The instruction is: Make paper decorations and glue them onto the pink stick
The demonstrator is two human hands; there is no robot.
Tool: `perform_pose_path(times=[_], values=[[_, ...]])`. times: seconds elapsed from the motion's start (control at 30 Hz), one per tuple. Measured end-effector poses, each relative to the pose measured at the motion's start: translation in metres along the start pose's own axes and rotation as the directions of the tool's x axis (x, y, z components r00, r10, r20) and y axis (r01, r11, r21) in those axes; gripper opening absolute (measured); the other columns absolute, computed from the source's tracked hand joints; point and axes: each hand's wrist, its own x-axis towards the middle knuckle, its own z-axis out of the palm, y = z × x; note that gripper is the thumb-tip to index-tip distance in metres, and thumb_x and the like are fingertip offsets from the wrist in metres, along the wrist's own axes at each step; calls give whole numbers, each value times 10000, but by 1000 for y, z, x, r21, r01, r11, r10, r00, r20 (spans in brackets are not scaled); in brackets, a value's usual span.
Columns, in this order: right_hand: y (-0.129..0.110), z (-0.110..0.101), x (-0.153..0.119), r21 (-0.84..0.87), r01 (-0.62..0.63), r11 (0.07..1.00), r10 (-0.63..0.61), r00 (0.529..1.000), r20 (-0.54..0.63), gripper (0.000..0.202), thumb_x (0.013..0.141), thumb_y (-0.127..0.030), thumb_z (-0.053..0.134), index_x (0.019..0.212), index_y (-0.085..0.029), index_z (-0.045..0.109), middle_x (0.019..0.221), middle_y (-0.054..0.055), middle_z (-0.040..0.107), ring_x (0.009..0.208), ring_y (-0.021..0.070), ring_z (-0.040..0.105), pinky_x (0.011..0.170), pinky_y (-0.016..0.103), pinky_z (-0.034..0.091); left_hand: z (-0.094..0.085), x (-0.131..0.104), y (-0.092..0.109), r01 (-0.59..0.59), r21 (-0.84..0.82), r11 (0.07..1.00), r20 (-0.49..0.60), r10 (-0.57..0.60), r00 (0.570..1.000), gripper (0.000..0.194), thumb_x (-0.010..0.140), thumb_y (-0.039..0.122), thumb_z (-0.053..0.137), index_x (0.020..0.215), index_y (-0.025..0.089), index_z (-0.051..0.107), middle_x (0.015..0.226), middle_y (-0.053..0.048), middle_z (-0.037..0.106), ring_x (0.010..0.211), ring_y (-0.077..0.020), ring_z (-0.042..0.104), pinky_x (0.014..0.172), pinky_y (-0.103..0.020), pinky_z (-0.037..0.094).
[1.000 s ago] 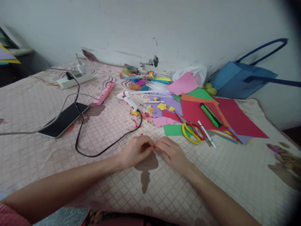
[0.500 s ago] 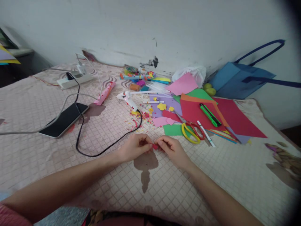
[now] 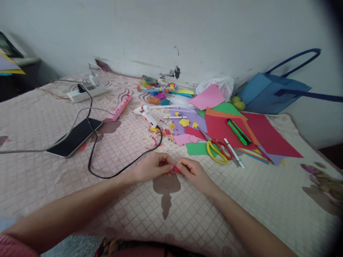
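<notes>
Between my fingertips, low over the patterned cloth, is a small red piece [image 3: 176, 169]. My left hand [image 3: 157, 166] pinches its left side with thumb and forefinger. From the right, my right hand [image 3: 193, 170] pinches the same piece, its thumb and forefinger close to the left ones. The fingers hide much of the piece, so its shape cannot be made out. Just beyond my right hand lie a green sheet [image 3: 197, 148] and scissors [image 3: 217, 152] with yellow and red handles. A white glue gun [image 3: 147, 115] rests farther back, its black cord curving left of my hands.
A black phone [image 3: 75, 138] and a white power strip [image 3: 87, 93] are at the left. Red sheets [image 3: 273, 135], a green cutter [image 3: 239, 132] and a white marker [image 3: 234, 153] lie right. A blue bag [image 3: 272, 92] stands against the wall.
My right fingertips have shifted slightly left, closer to my left fingertips, and cover more of the red piece. The view has moved slightly.
</notes>
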Motion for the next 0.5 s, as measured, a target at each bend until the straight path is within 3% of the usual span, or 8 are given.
perform_pose_path(times=[0.13,0.23,0.5], values=[[4,0,0,112,-76,991,76,997,3,289,903,-370,414,708,-180,510,600,-30,450,567,104,422,518,213,326,-1,1,-4,33,-15,999,-16,-34,999,210,771,332,589,777,123,572,709,-28,628,614,-103,581,600,-228,473],[4,1,0,115,-86,990,87,996,-3,246,869,-364,478,712,-178,515,628,-28,460,582,101,413,519,209,320,-2,1,-4,43,-11,999,-7,-43,999,219,768,343,590,780,126,567,712,-28,632,616,-106,585,600,-227,476],[4,10,-1,134,-116,984,123,991,-44,271,888,-371,428,703,-186,496,610,-32,434,571,107,411,526,218,329,-8,-4,-1,37,44,998,-28,-36,999,231,771,354,582,766,123,569,640,-3,594,566,-93,562,533,-196,445]])
